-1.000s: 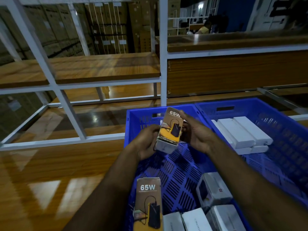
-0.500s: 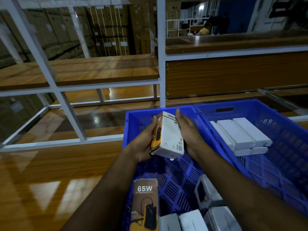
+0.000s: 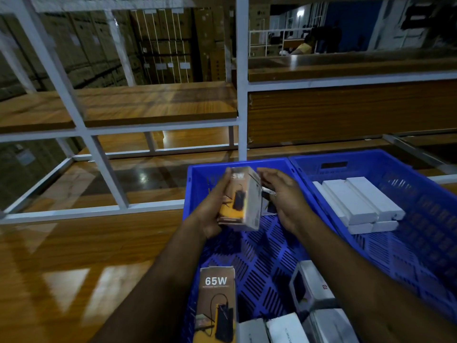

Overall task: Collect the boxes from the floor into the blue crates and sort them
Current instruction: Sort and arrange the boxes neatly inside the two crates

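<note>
My left hand (image 3: 212, 206) grips a 65W power bank box (image 3: 241, 199), yellow and black on its front and white on its side, upright over the far end of the left blue crate (image 3: 247, 243). My right hand (image 3: 284, 196) hovers just right of the box with fingers apart, not clearly touching it. A second 65W box (image 3: 216, 303) leans on the crate's near left wall. Several white boxes (image 3: 309, 318) lie at the crate's near end. In the right blue crate (image 3: 420, 243) a tidy stack of white boxes (image 3: 358, 201) rests against the far left corner.
Both crates sit on a glossy wooden floor (image 3: 74, 268). Behind them stands a white metal rack (image 3: 99, 164) with wooden shelves (image 3: 123, 105). Stacked cardboard cartons (image 3: 160, 45) fill the background, and a person in yellow (image 3: 303, 47) sits far off.
The box turned in my hands from its white back side to its printed front. My right hand came off the box and opened; the left hand keeps hold.
</note>
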A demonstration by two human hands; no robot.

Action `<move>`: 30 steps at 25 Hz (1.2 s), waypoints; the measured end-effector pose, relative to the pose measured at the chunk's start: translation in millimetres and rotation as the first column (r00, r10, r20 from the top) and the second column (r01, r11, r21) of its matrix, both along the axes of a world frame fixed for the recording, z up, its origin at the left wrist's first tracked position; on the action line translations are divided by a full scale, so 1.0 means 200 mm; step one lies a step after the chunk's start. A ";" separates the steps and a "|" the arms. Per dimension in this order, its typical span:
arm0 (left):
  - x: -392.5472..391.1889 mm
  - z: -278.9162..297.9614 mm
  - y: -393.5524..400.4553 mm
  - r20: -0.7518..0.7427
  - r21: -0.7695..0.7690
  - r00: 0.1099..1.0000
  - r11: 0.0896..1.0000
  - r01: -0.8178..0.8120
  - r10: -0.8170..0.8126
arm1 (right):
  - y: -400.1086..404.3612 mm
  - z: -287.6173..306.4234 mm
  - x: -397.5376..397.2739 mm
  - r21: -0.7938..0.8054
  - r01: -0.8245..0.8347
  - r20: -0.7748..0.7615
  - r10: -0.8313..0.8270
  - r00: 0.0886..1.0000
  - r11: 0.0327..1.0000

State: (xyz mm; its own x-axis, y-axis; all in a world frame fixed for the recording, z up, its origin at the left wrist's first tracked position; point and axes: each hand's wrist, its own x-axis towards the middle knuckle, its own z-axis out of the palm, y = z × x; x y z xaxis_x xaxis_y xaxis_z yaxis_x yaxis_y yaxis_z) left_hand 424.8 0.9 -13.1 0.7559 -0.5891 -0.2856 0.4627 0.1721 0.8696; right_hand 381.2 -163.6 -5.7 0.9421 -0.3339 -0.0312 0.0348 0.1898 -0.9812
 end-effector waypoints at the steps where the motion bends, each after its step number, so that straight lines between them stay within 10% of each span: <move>1: 0.01 -0.01 -0.01 0.075 0.087 0.997 0.995 -0.044 0.038 | 0.00 0.00 0.00 -0.039 -0.011 -0.006 0.011 1.000 0.999; 8: -0.02 -0.04 -0.05 0.764 0.427 0.641 0.687 -0.588 0.075 | 0.05 -0.02 -0.02 -0.272 -0.224 -0.139 0.192 0.971 0.936; 16: 0.03 -0.06 0.00 0.786 0.436 0.616 0.661 -0.610 0.049 | 0.03 -0.02 0.15 -0.681 -0.191 -0.167 0.104 0.980 0.707; 22: 0.09 -0.04 0.12 0.854 0.132 0.234 0.242 -0.961 0.465 | 0.00 0.04 0.43 -0.858 -0.122 -0.058 0.142 0.988 0.499; 30: 0.12 -0.08 0.13 0.816 0.192 0.288 0.233 -0.953 0.501 | 0.04 -0.24 0.71 -0.951 -0.262 -0.200 0.323 0.925 0.162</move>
